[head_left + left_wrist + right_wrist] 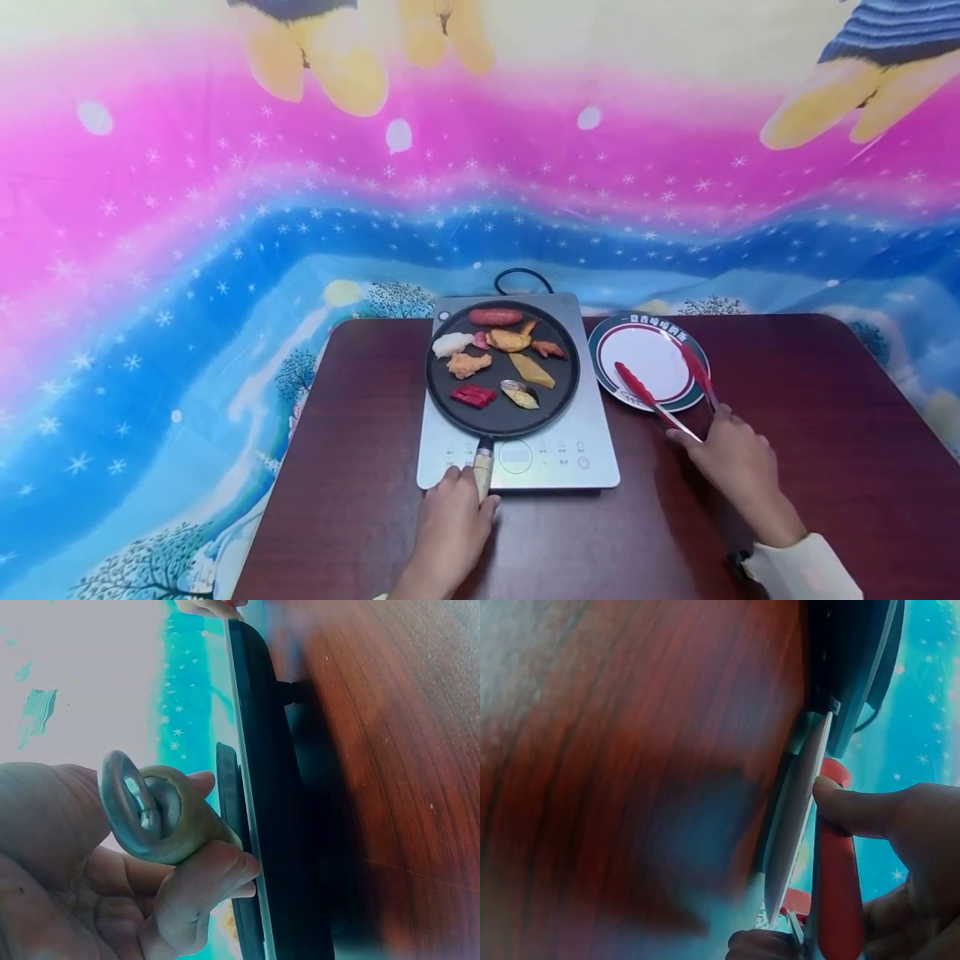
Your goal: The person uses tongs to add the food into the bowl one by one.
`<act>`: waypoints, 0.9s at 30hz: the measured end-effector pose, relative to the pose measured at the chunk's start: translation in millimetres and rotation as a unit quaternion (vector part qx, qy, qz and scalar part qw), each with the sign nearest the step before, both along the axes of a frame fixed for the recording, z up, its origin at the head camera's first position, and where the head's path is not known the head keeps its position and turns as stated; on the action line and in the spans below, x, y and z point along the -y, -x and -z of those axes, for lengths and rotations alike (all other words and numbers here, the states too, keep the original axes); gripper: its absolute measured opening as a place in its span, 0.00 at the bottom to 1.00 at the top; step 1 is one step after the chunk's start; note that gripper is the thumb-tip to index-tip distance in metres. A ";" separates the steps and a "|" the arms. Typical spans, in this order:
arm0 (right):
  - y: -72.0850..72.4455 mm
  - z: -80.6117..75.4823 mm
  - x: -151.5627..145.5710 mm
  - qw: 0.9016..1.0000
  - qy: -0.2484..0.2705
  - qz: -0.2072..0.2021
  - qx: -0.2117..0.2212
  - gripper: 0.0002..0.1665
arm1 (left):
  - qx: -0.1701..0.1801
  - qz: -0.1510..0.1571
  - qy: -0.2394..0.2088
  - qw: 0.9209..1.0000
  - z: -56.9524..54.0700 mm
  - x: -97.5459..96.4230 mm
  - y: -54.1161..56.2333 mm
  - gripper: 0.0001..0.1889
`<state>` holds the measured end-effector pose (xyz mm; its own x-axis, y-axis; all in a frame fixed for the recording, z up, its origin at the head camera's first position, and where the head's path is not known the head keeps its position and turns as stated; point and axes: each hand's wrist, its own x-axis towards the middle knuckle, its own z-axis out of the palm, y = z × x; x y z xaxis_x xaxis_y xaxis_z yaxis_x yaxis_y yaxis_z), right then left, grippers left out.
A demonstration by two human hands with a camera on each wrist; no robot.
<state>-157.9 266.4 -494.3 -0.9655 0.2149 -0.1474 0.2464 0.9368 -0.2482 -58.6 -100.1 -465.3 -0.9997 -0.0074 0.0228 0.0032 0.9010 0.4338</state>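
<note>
My left hand [452, 521] grips the wooden handle [483, 471] of a flat black frying pan [442, 408]. In the left wrist view the fingers curl around that handle [199, 817], which ends in a metal hanging ring [124, 802]. In the pan lie a sausage [495, 317], a breaded piece [468, 365], red strips [472, 396], a yellow slice [534, 372] and several other food pieces. My right hand [738, 467] holds red-tipped tongs [637, 383], spread apart over a round plate [637, 354]. Nothing is between the tong tips. The right wrist view shows the thumb on their red grip [836, 892].
The pan stands on a silver induction cooker [600, 450] with a black cord [522, 271] behind it. The plate is to the right of the cooker, on a dark red-brown wooden table [345, 467]. A colourful printed cloth [225, 208] hangs behind the table.
</note>
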 end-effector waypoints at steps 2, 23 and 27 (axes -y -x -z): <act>0.4 2.0 0.7 1.000 -0.003 0.001 0.005 0.64 | -0.002 0.001 -0.001 1.000 0.1 0.1 -0.5 0.21; -4.2 13.4 9.0 1.000 -0.018 -0.009 -0.003 0.67 | -0.025 0.004 0.006 1.000 2.0 0.1 -1.5 0.19; -4.6 14.7 9.2 1.000 -0.020 -0.010 -0.004 0.68 | -0.034 0.006 0.008 0.999 2.1 0.7 -2.3 0.18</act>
<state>-153.2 257.3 -509.0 -0.9708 0.2013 -0.1304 0.2257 0.9509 -0.2120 -56.3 -100.8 -467.4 -0.9959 0.0063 0.0898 0.0433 0.9076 0.4175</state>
